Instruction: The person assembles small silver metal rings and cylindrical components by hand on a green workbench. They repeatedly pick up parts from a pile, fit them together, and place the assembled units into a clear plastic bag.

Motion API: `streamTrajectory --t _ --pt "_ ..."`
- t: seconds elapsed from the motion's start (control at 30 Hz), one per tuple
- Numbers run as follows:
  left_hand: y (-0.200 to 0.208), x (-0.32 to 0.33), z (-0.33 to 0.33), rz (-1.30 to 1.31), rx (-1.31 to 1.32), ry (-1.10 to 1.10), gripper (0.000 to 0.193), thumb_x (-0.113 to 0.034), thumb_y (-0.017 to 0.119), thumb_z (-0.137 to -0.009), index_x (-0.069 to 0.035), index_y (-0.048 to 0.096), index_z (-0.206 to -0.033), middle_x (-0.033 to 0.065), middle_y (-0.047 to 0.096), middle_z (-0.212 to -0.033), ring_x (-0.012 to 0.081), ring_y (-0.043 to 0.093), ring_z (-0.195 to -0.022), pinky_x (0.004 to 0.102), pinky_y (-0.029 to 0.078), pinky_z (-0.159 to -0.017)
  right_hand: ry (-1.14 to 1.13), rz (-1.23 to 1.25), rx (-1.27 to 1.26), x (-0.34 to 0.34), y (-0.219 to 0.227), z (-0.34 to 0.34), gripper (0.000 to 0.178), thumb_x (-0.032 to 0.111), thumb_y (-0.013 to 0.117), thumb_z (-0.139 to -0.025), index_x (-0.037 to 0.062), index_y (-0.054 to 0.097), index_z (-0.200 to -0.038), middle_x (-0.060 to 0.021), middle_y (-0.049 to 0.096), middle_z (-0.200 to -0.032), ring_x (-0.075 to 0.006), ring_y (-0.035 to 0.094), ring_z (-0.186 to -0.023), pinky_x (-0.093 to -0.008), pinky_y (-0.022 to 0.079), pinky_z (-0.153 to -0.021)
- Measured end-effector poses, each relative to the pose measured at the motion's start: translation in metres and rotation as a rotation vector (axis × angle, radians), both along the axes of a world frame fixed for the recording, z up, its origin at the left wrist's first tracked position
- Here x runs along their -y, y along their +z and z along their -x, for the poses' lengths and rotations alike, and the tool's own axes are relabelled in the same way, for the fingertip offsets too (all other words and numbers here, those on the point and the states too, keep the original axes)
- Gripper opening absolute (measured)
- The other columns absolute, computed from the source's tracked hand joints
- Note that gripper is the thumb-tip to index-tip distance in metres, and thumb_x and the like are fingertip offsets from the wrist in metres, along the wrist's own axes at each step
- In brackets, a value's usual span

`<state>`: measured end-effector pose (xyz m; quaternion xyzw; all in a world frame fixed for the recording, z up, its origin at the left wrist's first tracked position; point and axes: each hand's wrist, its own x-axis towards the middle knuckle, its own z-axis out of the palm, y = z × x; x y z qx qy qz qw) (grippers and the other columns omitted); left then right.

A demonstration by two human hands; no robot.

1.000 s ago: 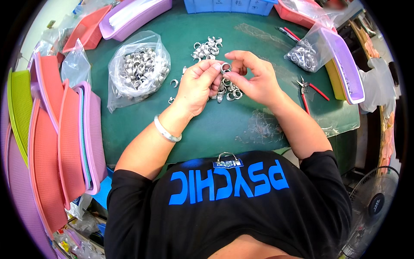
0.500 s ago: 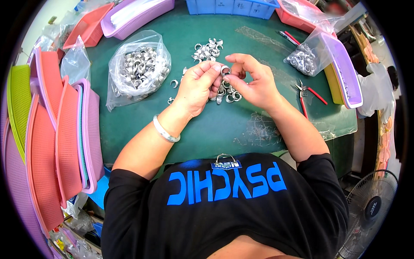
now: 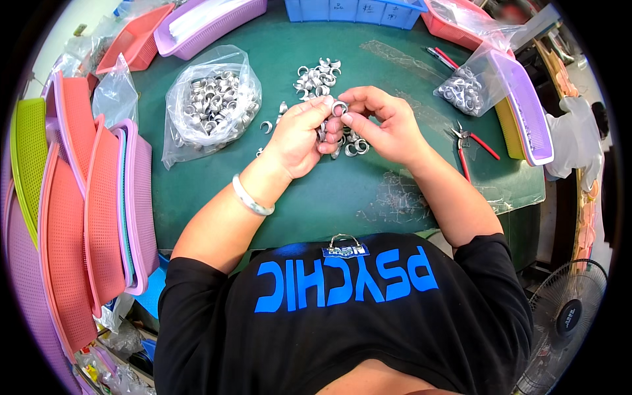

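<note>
Both hands meet over the green table [image 3: 329,191]. My left hand [image 3: 299,135] and my right hand [image 3: 382,122] pinch one small silver metal ring [image 3: 338,107] between their fingertips. Under the hands lies a small heap of the same rings [image 3: 349,143]. A second loose pile of rings [image 3: 317,77] sits just beyond the hands. A clear plastic bag full of rings [image 3: 212,102] lies to the left of my left hand. A pale bracelet [image 3: 250,197] is on my left wrist.
Red-handled pliers [image 3: 469,141] lie right of my right hand. Another bag of rings [image 3: 464,89] leans on a purple basket [image 3: 526,105] at the right. Stacked pink, purple and green baskets [image 3: 85,210] stand along the left edge. Blue bins [image 3: 355,10] line the far side. A fan [image 3: 569,313] stands lower right.
The hands stay at the same spot; the fingers have shifted slightly on the ring held between them.
</note>
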<state>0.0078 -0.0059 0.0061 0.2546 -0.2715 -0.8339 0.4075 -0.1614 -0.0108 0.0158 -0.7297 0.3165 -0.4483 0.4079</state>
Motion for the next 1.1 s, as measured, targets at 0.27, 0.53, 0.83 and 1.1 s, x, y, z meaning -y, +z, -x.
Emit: streamTrajectory --t 0.27,0.53,0.83,1.1 --pt "-0.001 0.000 -0.002 -0.063 -0.040 -0.036 0.017 -0.023 0.043 -0.091 -0.009 0.048 -0.083 -0.0005 0.043 -0.065 0.0076 0.038 -0.054 0.0172 0.028 -0.042 0.044 -0.114 0.015 0.000 0.002 -0.001 0.022 0.003 0.058 -0.080 -0.0017 0.057 -0.102 -0.0038 0.063 -0.082 -0.0070 0.057 -0.073 -0.0217 0.047 -0.067" --pt "0.001 -0.002 0.001 -0.055 0.032 -0.013 0.020 -0.025 0.042 -0.091 -0.009 0.049 -0.082 -0.0015 0.043 -0.065 0.0071 0.038 -0.054 0.0171 0.028 -0.042 0.064 -0.184 0.045 0.000 0.000 0.000 0.020 0.006 0.058 -0.082 -0.0016 0.057 -0.100 -0.0038 0.062 -0.081 -0.0064 0.056 -0.071 -0.0214 0.046 -0.065" --pt "0.008 -0.003 0.003 0.005 0.061 0.055 0.018 -0.023 0.045 -0.090 -0.007 0.052 -0.085 -0.0024 0.044 -0.064 0.0057 0.038 -0.053 0.0165 0.028 -0.042 0.005 -0.198 0.105 0.004 -0.006 0.000 0.017 0.009 0.060 -0.081 -0.0003 0.056 -0.095 -0.0022 0.061 -0.075 -0.0058 0.055 -0.068 -0.0211 0.046 -0.063" --pt "0.002 -0.005 0.007 0.239 0.293 0.241 0.011 -0.016 0.054 -0.086 -0.007 0.059 -0.085 -0.0044 0.047 -0.062 0.0026 0.038 -0.051 0.0159 0.030 -0.044 -0.004 -0.196 0.080 0.006 -0.007 0.002 0.019 0.010 0.060 -0.081 -0.0007 0.057 -0.096 -0.0013 0.060 -0.077 -0.0054 0.052 -0.069 -0.0203 0.044 -0.063"
